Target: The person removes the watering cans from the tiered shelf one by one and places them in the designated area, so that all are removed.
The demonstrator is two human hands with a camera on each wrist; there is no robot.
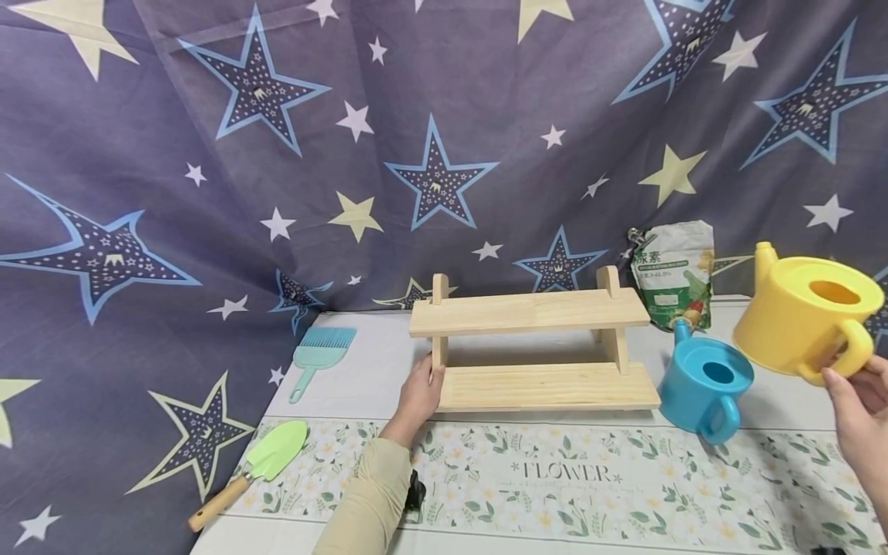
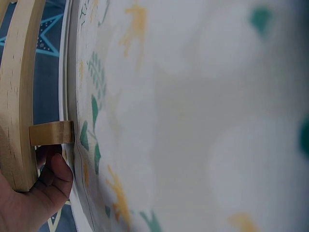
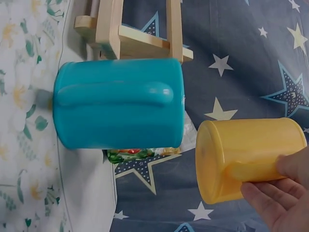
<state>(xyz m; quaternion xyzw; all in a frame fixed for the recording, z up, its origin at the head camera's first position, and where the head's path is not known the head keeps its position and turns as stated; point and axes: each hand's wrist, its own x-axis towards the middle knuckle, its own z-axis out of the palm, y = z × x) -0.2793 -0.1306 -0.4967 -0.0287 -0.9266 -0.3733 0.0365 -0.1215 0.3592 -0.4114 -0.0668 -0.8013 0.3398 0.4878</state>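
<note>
My left hand (image 1: 418,395) grips the left end of the lower board of a two-tier wooden shelf (image 1: 548,387). In the left wrist view its fingers (image 2: 60,176) curl under that board, beside a short wooden foot (image 2: 52,133). On the right, my right hand (image 1: 860,405) pinches the handle of a yellow toy watering can (image 1: 784,327), raised above the table with its spout up. A blue watering can (image 1: 694,385) stands by the shelf's right end, its handle towards me; the right wrist view shows this blue can (image 3: 118,118) close by.
Behind the blue can a green-and-white pouch (image 1: 671,281) leans against the star-patterned curtain (image 1: 430,69). At the left lie a teal dustpan-like scoop (image 1: 322,348) and a green trowel (image 1: 277,451) with a wooden handle. A floral runner (image 1: 555,482) crosses the white table.
</note>
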